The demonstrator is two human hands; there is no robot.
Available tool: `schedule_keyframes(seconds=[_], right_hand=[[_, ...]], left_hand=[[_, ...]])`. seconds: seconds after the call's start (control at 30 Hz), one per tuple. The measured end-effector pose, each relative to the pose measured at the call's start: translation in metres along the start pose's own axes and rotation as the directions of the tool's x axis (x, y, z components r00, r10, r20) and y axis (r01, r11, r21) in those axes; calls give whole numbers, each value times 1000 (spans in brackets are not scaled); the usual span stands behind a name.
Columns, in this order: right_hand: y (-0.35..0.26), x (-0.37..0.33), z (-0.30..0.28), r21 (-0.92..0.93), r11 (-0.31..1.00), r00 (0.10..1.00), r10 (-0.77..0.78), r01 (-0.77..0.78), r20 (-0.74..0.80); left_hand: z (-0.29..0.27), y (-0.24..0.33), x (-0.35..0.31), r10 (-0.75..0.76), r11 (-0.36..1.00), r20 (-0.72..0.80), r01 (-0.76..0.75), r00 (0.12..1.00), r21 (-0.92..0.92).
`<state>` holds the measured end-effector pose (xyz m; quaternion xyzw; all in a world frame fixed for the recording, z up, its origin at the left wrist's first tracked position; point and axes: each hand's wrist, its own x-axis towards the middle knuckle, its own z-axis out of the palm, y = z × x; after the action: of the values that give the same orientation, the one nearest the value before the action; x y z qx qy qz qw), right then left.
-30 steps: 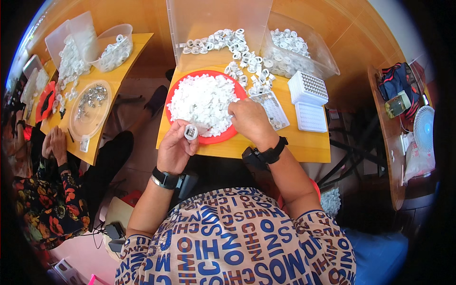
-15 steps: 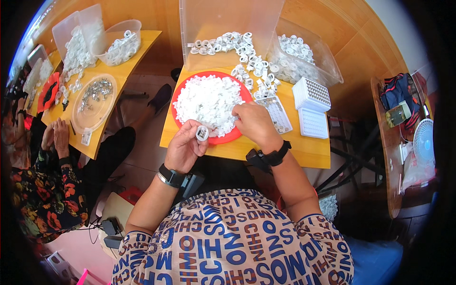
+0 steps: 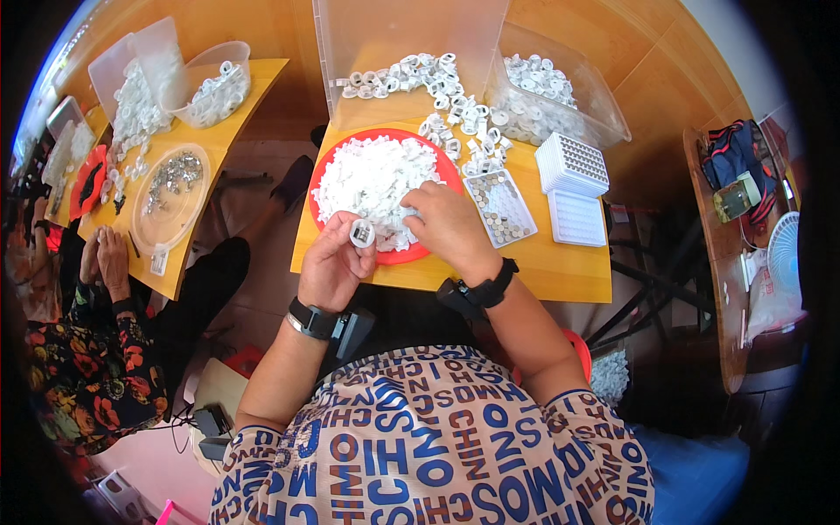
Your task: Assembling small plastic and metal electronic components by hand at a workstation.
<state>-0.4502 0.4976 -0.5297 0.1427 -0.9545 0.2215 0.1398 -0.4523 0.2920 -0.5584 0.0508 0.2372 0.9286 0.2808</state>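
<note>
Between the thumb and fingers of my left hand [image 3: 337,260] is a small round white plastic housing [image 3: 362,233], its hollow side up, with dark and metallic bits inside. My right hand [image 3: 449,229] is closed in a pinch over the near right part of the heap of small white plastic pieces [image 3: 372,178]; its fingertips hide whatever they hold. The heap fills a round red tray [image 3: 449,172] on the yellow table. Just right of that hand lies a shallow white tray [image 3: 518,206] with several small round metallic discs in it.
Behind the red tray are loose white ring-shaped parts [image 3: 472,118] and a clear bin of them [image 3: 538,87]. Stacked white grid trays [image 3: 573,164] stand at the right. On the left, a co-worker's hands [image 3: 107,254] rest at another yellow table [image 3: 254,96]. A fan [image 3: 785,249] is far right.
My right hand has shifted left over the heap, closer to my left hand, uncovering more of the disc tray. My left hand still holds the white housing. The view has shifted slightly.
</note>
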Motion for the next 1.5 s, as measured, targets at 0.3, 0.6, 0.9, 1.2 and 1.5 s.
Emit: schedule_keyframes(seconds=[0.3,0.6,0.9,1.2,1.5], right_hand=[[-1,1,0,444,857,962,269,-261,45],[-16,-7,-13,939,225,935,302,-260,186],[-40,-16,-5,958,126,948,224,-258,225],[-44,-12,3,952,182,944,270,-246,193],[-41,-11,6,957,148,931,309,-249,195]], left_hand=[[-3,1,-2,-12,999,42,14,999,-39],[12,-5,-2,-33,992,102,45,994,-118],[17,-9,-12,-13,986,127,34,992,-166],[21,-14,-4,-9,988,99,24,995,-151],[7,-15,5,-43,968,165,82,985,-238]])
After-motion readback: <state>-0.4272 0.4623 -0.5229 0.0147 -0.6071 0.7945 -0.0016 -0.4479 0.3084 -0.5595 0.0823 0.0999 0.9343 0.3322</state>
